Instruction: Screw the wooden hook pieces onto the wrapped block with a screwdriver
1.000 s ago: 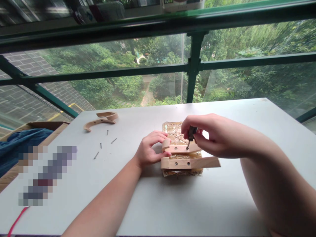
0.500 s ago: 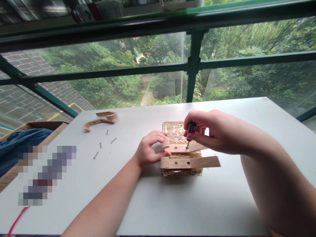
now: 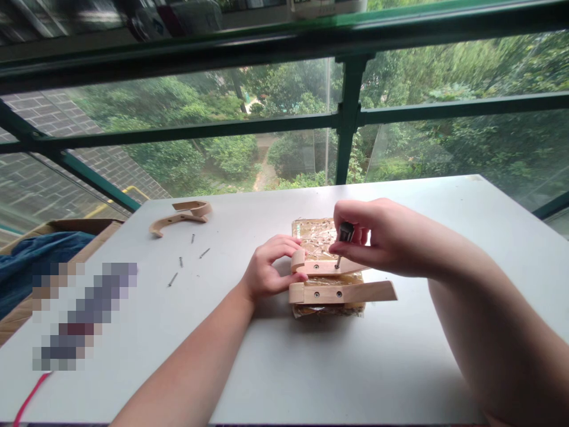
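On the tabletop (image 3: 320, 373), one wrapped block (image 3: 313, 232) bore two wooden hooks (image 3: 355, 292). The right hand (image 3: 382, 237) had its grip closed round one screwdriver (image 3: 345, 232); the left hand's (image 3: 269, 268) clasped the farther hook's end. Four screws (image 3: 181, 261) lay apart.

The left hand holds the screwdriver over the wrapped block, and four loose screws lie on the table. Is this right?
Not the hand: the head view shows the right hand holding the screwdriver over the wrapped block. Four loose screws do lie on the table.

Open tabletop (image 3: 333, 367) nearside, 4 loose screws (image 3: 181, 261) left.
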A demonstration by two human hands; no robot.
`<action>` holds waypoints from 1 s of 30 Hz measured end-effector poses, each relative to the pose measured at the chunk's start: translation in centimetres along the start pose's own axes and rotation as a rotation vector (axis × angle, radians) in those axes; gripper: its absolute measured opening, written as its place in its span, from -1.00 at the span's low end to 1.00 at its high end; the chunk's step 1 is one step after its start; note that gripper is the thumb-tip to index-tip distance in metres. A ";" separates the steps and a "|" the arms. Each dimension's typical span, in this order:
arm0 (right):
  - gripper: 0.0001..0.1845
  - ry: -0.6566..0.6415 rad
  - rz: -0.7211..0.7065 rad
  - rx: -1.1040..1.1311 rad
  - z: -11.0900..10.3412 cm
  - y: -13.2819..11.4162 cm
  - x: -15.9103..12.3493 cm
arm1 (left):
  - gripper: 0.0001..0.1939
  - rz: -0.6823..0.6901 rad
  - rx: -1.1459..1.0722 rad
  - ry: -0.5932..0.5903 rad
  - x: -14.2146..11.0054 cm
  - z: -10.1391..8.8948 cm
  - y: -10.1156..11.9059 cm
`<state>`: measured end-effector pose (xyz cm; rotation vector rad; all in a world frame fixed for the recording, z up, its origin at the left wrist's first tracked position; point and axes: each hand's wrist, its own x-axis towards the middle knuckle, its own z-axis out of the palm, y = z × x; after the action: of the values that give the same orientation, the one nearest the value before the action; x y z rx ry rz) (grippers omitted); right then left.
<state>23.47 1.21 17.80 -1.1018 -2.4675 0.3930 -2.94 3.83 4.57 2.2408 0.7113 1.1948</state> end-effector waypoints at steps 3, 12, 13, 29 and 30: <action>-0.76 0.008 0.002 -0.012 0.1 0.0 0.0 | -0.72 0.005 -0.004 -0.005 0.0 0.0 -0.1; -0.93 0.039 -0.043 0.020 0.7 0.2 0.3 | -0.69 0.020 -0.007 -0.004 -0.2 0.0 -0.6; -0.94 0.030 -0.059 0.034 0.8 0.2 0.3 | -0.69 0.022 -0.007 -0.003 -0.2 0.0 -0.6; -0.66 -0.115 -0.001 0.126 -0.1 -0.3 -0.4 | -0.68 0.021 -0.005 -0.014 -0.3 -0.1 -0.8; -0.65 -0.122 -0.002 0.124 -0.1 -0.3 -0.4 | -0.67 0.023 -0.005 -0.015 -0.3 -0.1 -0.8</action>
<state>23.60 0.71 17.92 -1.0529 -2.5098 0.6209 -3.38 4.24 3.95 2.2580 0.6774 1.1880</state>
